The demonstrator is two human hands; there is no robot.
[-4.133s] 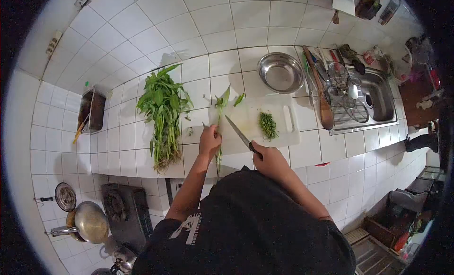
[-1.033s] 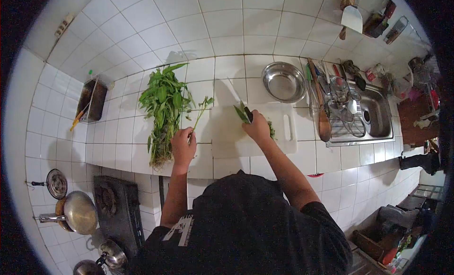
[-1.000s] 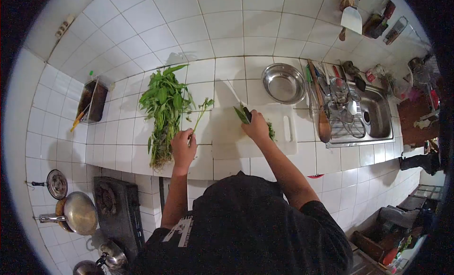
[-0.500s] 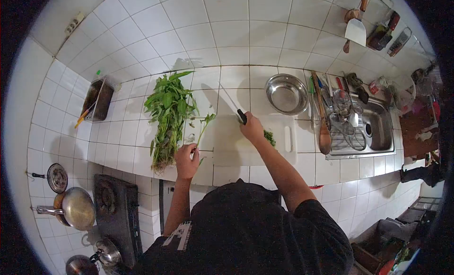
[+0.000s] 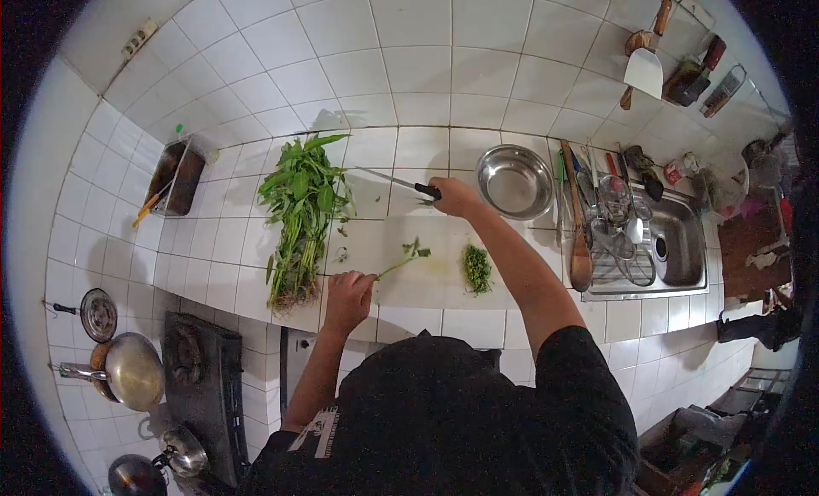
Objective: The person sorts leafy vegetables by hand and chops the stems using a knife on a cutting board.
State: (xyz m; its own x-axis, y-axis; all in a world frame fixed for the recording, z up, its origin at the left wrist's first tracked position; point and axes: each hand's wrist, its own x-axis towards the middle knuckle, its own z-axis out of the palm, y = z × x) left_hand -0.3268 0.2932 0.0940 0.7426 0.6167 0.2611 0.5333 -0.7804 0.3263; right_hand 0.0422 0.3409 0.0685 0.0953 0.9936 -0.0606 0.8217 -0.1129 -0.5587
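Note:
My left hand (image 5: 349,300) is closed round the lower end of a thin green stalk (image 5: 395,266), whose small leafy tip reaches right over the white cutting board (image 5: 435,291). In my right hand (image 5: 455,197) is the black handle of a kitchen knife (image 5: 388,177); its blade points left, beyond the far side of the board. A small heap of chopped greens (image 5: 476,269) lies on the board, left of my right forearm. Left of the board rests a bunch of long-stemmed leafy greens (image 5: 303,197), roots toward me. Loose leaf scraps lie beside it.
A steel bowl (image 5: 515,182) stands behind the board on the right. Wooden and metal utensils (image 5: 581,240) lie beside the sink (image 5: 682,257). A holder (image 5: 179,179) is at the far left, and a stove (image 5: 203,368) sits lower left.
My left hand has moved right and slightly nearer me, bringing the stalk over the board. My right hand has moved back a little, and the knife blade has swung from pointing away to pointing left.

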